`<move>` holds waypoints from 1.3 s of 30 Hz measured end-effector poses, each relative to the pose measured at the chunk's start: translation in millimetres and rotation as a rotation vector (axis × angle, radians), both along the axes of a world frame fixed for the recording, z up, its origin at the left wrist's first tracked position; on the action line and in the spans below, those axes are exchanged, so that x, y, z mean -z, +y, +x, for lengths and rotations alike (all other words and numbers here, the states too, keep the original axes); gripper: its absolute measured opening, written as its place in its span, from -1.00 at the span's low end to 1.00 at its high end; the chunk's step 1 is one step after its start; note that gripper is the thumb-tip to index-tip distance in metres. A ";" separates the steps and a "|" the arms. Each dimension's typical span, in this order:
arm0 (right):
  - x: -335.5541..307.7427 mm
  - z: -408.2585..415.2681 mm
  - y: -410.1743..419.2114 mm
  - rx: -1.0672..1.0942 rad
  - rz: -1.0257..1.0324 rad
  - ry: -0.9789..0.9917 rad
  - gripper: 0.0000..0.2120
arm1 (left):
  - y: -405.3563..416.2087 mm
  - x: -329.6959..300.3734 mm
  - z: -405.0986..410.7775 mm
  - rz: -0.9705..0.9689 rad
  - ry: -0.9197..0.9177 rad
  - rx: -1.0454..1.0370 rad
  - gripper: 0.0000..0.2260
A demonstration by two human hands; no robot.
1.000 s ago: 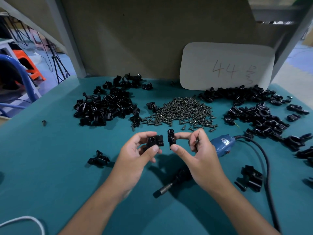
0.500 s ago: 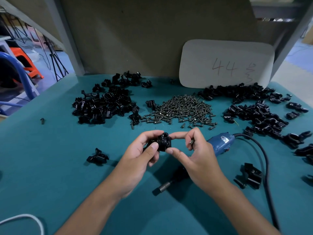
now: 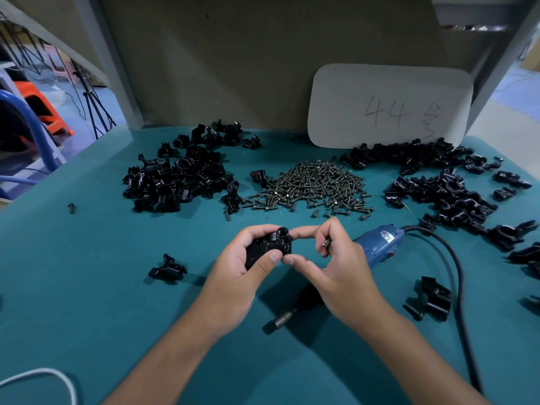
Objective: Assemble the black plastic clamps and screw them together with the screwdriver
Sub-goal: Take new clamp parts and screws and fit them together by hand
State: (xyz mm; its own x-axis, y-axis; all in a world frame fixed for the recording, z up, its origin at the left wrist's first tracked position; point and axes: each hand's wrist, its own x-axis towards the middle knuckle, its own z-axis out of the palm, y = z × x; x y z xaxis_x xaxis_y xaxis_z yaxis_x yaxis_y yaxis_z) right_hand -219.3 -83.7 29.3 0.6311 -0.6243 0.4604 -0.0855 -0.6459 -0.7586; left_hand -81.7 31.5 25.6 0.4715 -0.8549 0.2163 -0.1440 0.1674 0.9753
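1. Head view, the only one: a teal table [image 3: 87, 287] seen from above, with the screw pile [image 3: 314, 185] taken as landmark for all positions.
2. Counts. One screw pile; three heaps of loose black parts: a left heap [image 3: 181, 179] to the left of the screws, a far-right heap [image 3: 409, 154] behind and right of them, and a near-right heap [image 3: 444, 197] directly right. The pieces within each heap are too many and too tangled to count.
3. One electric screwdriver [image 3: 377, 244], blue-bodied, lies in front and to the right of the screws; its dark front end runs under the right hand and its bit tip [image 3: 279, 321] shows nearer the viewer. Its black cord [image 3: 458, 276] curves off to the right.
4. Single strays: one black piece [image 3: 168, 268] in front-left of the screws, one larger black piece [image 3: 435, 298] in front-right beside the cord, one lone small part [image 3: 71, 207] far left.
5. One white card [image 3: 388, 108], marked "44", leans on the back wall behind the screws.
6. Left hand [image 3: 233, 285]: palm turned inward, fingers and thumb wrapped round the clamp [image 3: 268, 248], held above the table just in front of the screws.
7. Right hand [image 3: 336, 273]: forefinger and thumb pinch the clamp's right side; the curled remaining fingers trap a single screw [image 3: 325, 243].
8. Both forearms enter from the lower edge and converge on the clamp.
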 end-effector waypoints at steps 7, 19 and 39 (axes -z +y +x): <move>-2.0 0.1 1.3 -0.011 0.007 0.007 -0.57 | 0.7 2.7 2.6 0.013 -0.019 -0.005 -0.76; -2.5 0.3 2.0 0.002 -0.019 0.028 -0.55 | 0.2 4.1 5.6 0.054 -0.112 -0.021 -0.75; -5.1 1.2 -4.0 -0.031 -0.022 0.061 -0.83 | -0.3 5.8 7.1 0.079 -0.171 -0.079 -0.79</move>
